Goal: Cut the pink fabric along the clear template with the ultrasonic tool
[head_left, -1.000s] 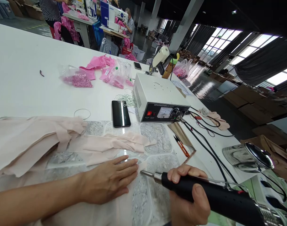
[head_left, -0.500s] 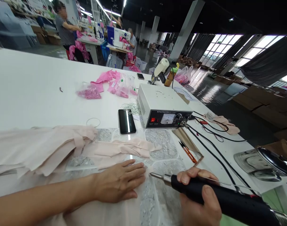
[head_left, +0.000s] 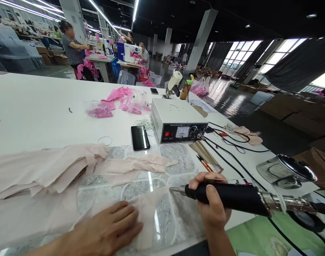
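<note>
The right hand (head_left: 212,201) keeps a firm grip around the black body of a pen-like tool (head_left: 239,197), its metal tip (head_left: 178,191) pointing left to the end of a pale pink cloth (head_left: 145,209). The left hand (head_left: 115,224) lies palm down on that cloth, fingers extended, its grip loose and enclosing nothing that shows. The cloth rests on a marbled mat (head_left: 182,158) toward the near edge of the bench (head_left: 31,110); more pale pieces (head_left: 53,170) lie farther left. Beyond the mat's far edge stands a control box (head_left: 178,112).

The step in hand looks like working the cloth's end with the tip; the next move seems to call for flat cloth and a steady wrist.

The left thumb is hidden, and the tool's cord (head_left: 323,208) is cut off at right. Whether the tip touches the cloth is hard to tell; the box's meter (head_left: 182,131) is unreadable.
</note>
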`<state>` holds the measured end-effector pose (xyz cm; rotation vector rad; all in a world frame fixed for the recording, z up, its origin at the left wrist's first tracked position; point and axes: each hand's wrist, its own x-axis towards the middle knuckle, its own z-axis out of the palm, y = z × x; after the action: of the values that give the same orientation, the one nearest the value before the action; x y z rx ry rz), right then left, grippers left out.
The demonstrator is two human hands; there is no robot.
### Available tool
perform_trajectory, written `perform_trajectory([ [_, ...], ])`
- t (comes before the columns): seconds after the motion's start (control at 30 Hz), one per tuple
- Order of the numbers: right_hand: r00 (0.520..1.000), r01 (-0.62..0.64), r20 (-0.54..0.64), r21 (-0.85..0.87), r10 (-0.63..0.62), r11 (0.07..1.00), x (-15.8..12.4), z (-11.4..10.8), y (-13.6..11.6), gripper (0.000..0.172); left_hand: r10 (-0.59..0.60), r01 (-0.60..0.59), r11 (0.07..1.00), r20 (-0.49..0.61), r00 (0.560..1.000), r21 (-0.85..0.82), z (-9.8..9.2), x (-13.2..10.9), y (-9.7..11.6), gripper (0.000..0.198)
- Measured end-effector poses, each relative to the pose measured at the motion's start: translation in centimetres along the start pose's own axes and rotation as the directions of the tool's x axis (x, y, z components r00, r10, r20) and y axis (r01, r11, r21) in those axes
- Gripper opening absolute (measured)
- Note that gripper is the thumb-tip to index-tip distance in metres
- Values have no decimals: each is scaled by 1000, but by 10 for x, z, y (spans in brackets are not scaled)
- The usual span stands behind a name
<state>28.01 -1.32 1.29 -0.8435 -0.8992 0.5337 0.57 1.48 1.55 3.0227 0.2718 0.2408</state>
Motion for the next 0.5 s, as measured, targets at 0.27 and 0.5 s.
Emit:
perform_trajectory([
  [0.27, 999, -24, 44, -52, 27, 998, -17, -18, -27, 13, 33, -31, 995, -26, 999, 94, -13, -10, -24, 54],
  [0.5, 997, 48, 67, 27, -50, 998, -7, -13, -8, 15, -193, 231, 960, -222, 956, 159, 19, 1, 13, 50],
])
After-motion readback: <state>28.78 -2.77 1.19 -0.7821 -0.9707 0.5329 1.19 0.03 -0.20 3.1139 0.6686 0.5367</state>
